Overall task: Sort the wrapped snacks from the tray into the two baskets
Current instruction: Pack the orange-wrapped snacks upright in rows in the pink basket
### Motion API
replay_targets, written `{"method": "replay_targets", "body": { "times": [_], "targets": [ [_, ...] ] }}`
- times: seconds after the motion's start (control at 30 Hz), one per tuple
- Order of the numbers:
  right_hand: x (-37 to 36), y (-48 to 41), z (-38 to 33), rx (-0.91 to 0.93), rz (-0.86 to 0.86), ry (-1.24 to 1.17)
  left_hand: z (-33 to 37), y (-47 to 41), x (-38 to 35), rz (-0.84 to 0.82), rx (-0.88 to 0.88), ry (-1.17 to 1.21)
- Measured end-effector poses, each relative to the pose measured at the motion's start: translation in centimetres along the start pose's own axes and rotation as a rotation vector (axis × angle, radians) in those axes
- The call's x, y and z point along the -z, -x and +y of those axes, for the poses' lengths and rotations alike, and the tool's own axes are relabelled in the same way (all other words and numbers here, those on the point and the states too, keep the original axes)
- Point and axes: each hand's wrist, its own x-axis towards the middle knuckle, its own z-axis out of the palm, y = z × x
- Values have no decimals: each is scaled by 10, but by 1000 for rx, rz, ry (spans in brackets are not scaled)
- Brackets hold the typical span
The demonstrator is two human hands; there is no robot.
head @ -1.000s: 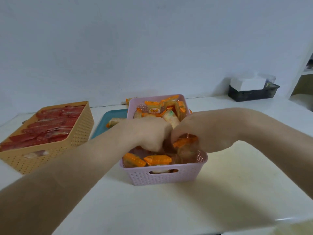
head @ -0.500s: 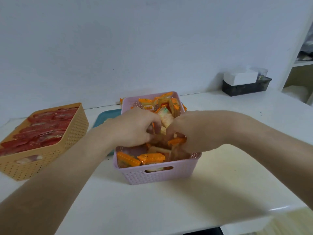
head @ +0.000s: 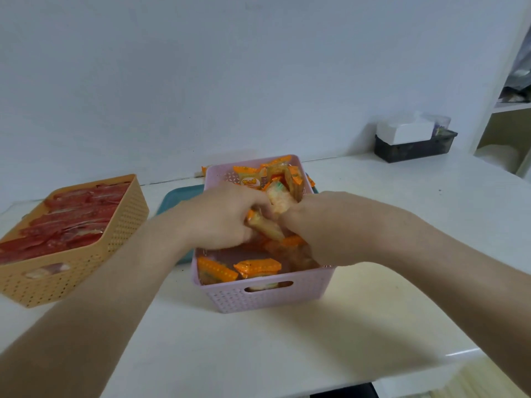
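Observation:
A pink basket [head: 267,297] in the middle of the table holds several orange-wrapped snacks [head: 257,267]. Both hands reach into it. My left hand [head: 221,216] grips one orange-wrapped snack [head: 265,226] that lies slantwise between the hands. My right hand [head: 321,225] has its fingers curled down among the snacks and touches the same one; what it grips is hidden. A yellow basket [head: 86,271] at the left is filled with red-wrapped snacks [head: 66,222]. The teal tray [head: 179,196] shows behind the pink basket, mostly hidden.
A dark box [head: 413,146] with a white pack on top stands at the back right against the wall. White shelves [head: 511,110] rise at the far right. The table's front edge runs along the lower right.
My hands have shifted slightly back in the basket and drawn apart a little. A wrapped snack now shows slantwise between them, in my left hand's grip.

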Motion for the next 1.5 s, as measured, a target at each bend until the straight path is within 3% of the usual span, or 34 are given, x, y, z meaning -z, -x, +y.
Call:
{"method": "replay_targets", "body": {
  "times": [0.1, 0.2, 0.3, 0.4, 0.53, 0.63, 0.8, 0.93, 1.03, 1.17, 1.37, 1.5],
  "targets": [
    [-5, -2, 1, 19, 51, -50, -4, 19, 14, 119, -16, 64],
    [-5, -3, 6, 56, -26, -215, -7, 35, 20, 183, -24, 97],
    [-3, -6, 7, 29, -76, -392, -8, 45, 18, 7, -1, 23],
    [-7, -16, -1, 103, 13, -489, -9, 48, 11, -177, -29, -60],
    [-19, -24, -7, 137, -5, -569, -14, 52, 12, -225, 43, 44],
    [-25, -26, -5, 139, -2, -598, -17, 54, 12, -193, 77, 131],
    [-37, -23, -5, 124, 137, -509, -18, 57, 9, -152, 68, 31],
    [-46, -17, -9, 89, 284, -472, -19, 64, -7, -48, 45, 14],
    [-49, -19, -9, 122, 343, -501, -17, 65, -25, 129, 54, 127],
    [-46, -28, -2, 91, 301, -525, -10, 62, -39, 322, 58, 192],
    [-34, -32, 1, 143, 137, -694, -14, 63, -39, 333, 94, -90],
    [-36, -29, -4, 153, 156, -644, -12, 59, -31, 262, 56, -52]
  ]
}}
